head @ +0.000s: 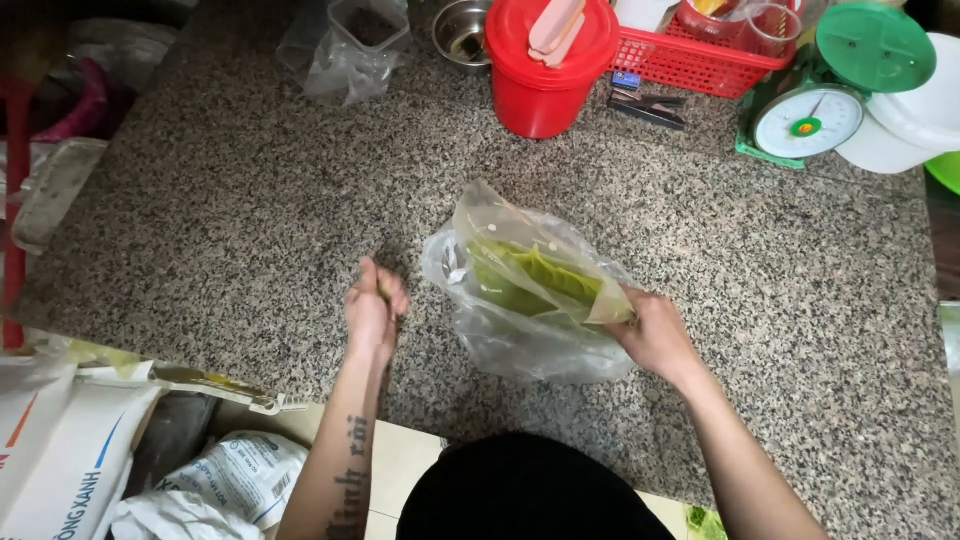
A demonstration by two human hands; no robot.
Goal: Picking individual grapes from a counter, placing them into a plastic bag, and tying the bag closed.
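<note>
Nearest the camera is the person's own dark-clothed lap (pixel 520 490), with both bare forearms reaching out from it over the counter. The fingers of the right hand (pixel 655 330) are closed in a pinch on the near edge of a crumpled clear plastic bag holding flat green leaves (pixel 530 290), which lies on the counter just ahead of the person, mouth end lifted toward the far side. The left hand (pixel 375 305) rests just left of the bag, apart from it, fingers curled shut around something small and pale green (too little shows to say what). To handle the bag well, I judge the right-hand pinch should stay on the film alone, low and firm, so the leaves are not creased, while the free hand steadies or opens the loose upper flap rather than tugging against the grip; thin film like this will likely slip or tear if pulled hard. Outward, the surface is a speckled grey granite countertop (pixel 250 200). Along its far edge stand a red plastic bucket with a red lid (pixel 545 70), a small steel bowl (pixel 462 30), a clear lidded tub in a plastic bag (pixel 365 35), a red plastic basket (pixel 700 55) and a green dial kitchen scale (pixel 825 90) beside a white bucket (pixel 910 115). Below the near left edge, white woven sacks (pixel 70 450) sit on a pale tiled floor (pixel 410 460).
</note>
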